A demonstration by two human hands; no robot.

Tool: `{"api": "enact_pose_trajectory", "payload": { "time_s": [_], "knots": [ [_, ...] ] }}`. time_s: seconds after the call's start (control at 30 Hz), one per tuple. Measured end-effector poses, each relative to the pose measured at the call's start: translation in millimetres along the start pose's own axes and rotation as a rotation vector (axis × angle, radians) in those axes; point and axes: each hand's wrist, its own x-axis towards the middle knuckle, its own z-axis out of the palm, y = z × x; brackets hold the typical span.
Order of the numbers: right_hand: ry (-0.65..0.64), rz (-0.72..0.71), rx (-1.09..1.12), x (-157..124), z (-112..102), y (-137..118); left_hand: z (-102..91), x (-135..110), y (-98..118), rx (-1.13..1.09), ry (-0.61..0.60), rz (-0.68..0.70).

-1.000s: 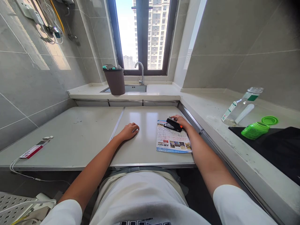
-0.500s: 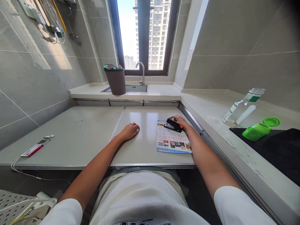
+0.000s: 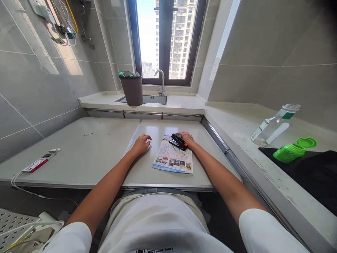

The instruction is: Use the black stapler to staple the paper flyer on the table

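Observation:
A printed leaflet [image 3: 173, 159] lies flat on the grey countertop [image 3: 94, 151] in front of me. On its far edge rests a black stapler with an orange tip [image 3: 178, 141], and my right hand [image 3: 186, 137] is closed over its far end. My left hand [image 3: 141, 143] lies on the counter just left of the leaflet, fingers loosely curled, holding nothing.
A brown bin [image 3: 131, 89] stands by the sink [image 3: 154, 99] and tap [image 3: 160, 80] under the window. On the raised right counter are a clear bottle [image 3: 273, 125], a green collapsible cup [image 3: 289, 152] with its lid [image 3: 306, 142], and a black mat [image 3: 310, 175]. A red-and-white device with cable [image 3: 37, 164] lies far left.
The leaflet and stapler have slid left toward the middle of the counter under my right hand, ending closer to my left hand. The camera has shifted slightly.

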Motion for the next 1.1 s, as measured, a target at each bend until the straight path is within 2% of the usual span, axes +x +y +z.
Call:
{"api": "enact_pose_trajectory", "payload": {
  "time_s": [0.13,0.33,0.43,0.5,0.57,0.63,0.73,0.9,1.0,1.1],
  "knots": [
    [-0.025,-0.061,0.033,8.0,10.6,-48.6,-1.4,3.2,-9.4,0.031,0.109,-0.160],
    [-0.072,-0.145,0.125,27.6,27.1,-125.7,-12.7,5.1,-12.6,0.067,0.175,-0.225],
    [-0.084,-0.178,0.155,36.6,35.2,-152.7,-19.5,4.9,-14.3,0.059,0.207,-0.272],
    [-0.074,-0.196,0.203,39.7,38.7,-161.1,-22.6,4.0,-14.7,0.060,0.218,-0.298],
    [-0.052,-0.200,0.283,39.8,39.7,-159.3,-24.0,2.4,-13.5,0.062,0.230,-0.311],
    [-0.011,-0.190,0.344,36.9,37.7,-147.1,-23.9,0.6,-10.9,0.065,0.238,-0.317],
    [0.047,-0.194,0.336,28.9,30.2,-115.7,-22.7,-1.2,-6.2,0.073,0.232,-0.318],
    [0.018,-0.186,0.307,16.8,16.4,-65.4,-21.3,-1.6,-4.1,0.093,0.229,-0.313],
    [0.020,-0.171,0.326,14.6,10.2,-44.3,-18.3,-1.9,-6.1,0.093,0.172,-0.291],
    [-0.017,-0.190,0.335,15.1,2.9,-24.2,-12.5,-2.9,-6.5,0.084,0.049,-0.208]
  ]
}}
